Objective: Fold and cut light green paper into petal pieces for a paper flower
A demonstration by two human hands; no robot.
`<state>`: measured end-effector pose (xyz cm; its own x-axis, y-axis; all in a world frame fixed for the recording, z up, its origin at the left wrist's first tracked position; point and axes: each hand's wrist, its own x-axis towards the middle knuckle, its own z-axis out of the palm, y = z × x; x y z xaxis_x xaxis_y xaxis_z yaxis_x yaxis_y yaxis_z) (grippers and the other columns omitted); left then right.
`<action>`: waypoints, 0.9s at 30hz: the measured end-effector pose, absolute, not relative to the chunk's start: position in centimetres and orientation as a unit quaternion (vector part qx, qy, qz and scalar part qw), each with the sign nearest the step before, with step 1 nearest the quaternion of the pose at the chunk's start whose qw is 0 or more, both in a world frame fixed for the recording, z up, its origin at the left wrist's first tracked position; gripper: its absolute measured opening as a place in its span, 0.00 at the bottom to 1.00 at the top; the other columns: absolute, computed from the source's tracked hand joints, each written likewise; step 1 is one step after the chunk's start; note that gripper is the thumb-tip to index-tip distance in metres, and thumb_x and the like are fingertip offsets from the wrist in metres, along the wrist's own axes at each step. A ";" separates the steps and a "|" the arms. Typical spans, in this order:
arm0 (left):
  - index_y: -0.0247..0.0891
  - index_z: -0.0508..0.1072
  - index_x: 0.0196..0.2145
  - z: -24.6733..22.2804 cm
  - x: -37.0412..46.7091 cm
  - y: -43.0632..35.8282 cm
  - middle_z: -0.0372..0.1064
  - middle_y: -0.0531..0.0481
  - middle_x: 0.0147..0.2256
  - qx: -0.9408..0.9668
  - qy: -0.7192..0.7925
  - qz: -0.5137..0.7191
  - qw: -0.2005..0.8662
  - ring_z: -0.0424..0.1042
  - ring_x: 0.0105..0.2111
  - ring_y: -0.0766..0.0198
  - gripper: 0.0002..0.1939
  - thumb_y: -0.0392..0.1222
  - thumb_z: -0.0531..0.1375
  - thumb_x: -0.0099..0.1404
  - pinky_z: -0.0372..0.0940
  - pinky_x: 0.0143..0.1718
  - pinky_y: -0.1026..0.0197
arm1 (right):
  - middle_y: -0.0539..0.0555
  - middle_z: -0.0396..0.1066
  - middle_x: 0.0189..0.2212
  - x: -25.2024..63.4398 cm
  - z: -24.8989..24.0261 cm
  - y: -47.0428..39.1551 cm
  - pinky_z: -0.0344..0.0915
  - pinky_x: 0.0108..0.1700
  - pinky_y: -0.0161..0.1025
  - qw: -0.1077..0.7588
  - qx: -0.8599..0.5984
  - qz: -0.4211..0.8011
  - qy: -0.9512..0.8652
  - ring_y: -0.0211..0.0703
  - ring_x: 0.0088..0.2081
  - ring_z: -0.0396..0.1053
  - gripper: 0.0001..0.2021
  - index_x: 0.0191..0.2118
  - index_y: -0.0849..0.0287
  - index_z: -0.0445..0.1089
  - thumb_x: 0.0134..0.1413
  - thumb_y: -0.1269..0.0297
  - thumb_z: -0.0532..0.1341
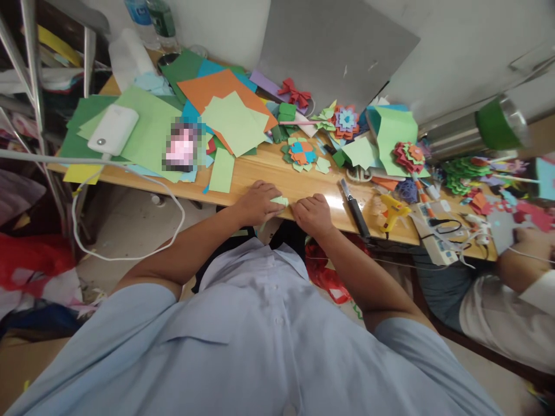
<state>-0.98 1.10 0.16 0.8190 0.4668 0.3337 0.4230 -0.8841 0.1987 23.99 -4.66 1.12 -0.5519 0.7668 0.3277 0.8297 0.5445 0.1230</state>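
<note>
At the front edge of the wooden table (pixel 255 167), my left hand (pixel 259 203) is closed on a small folded piece of pale green paper (pixel 280 201), its fingers bent over it. Just right of the paper, my right hand (pixel 313 215) rests on the table edge with its fingers curled in; what it holds, if anything, is hidden. A pale green paper strip (pixel 222 170) lies behind my left hand. Farther back sits an orange and blue paper flower (pixel 302 153). The black-handled cutter (pixel 356 211) lies to the right of my right hand.
A yellow glue gun (pixel 393 212) and a white power strip (pixel 433 234) are at the right. Coloured sheets, a white device (pixel 113 130) and a looped white cable (pixel 182 216) are at the left. A steel flask (pixel 455 136) lies behind. Another person's arm (pixel 524 260) is far right.
</note>
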 end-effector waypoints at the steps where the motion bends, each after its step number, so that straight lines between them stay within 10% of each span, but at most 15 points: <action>1: 0.53 0.84 0.49 0.1 -1.0 1.1 0.76 0.46 0.56 0.952 0.234 0.188 0.057 0.68 0.58 0.49 0.14 0.50 0.58 0.77 0.55 0.57 0.44 | 0.54 0.72 0.26 23.9 1.1 -4.7 0.49 0.43 0.47 0.127 -0.465 -0.136 -0.865 0.43 0.31 0.61 0.17 0.30 0.57 0.72 0.73 0.68 0.54; 27: 0.49 0.76 0.61 0.3 -0.6 1.3 0.73 0.42 0.56 0.955 0.250 0.138 0.080 0.66 0.59 0.48 0.20 0.41 0.56 0.75 0.56 0.57 0.45 | 0.54 0.73 0.29 22.4 1.1 -5.2 0.51 0.44 0.47 0.104 -0.406 -0.087 -0.904 0.44 0.33 0.62 0.18 0.35 0.57 0.76 0.74 0.71 0.51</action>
<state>-0.60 1.27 0.30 0.8365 0.5000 0.2243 0.4560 -0.8621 0.2211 22.35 -5.15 1.11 -0.6489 0.7154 0.2591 0.7517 0.6555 0.0728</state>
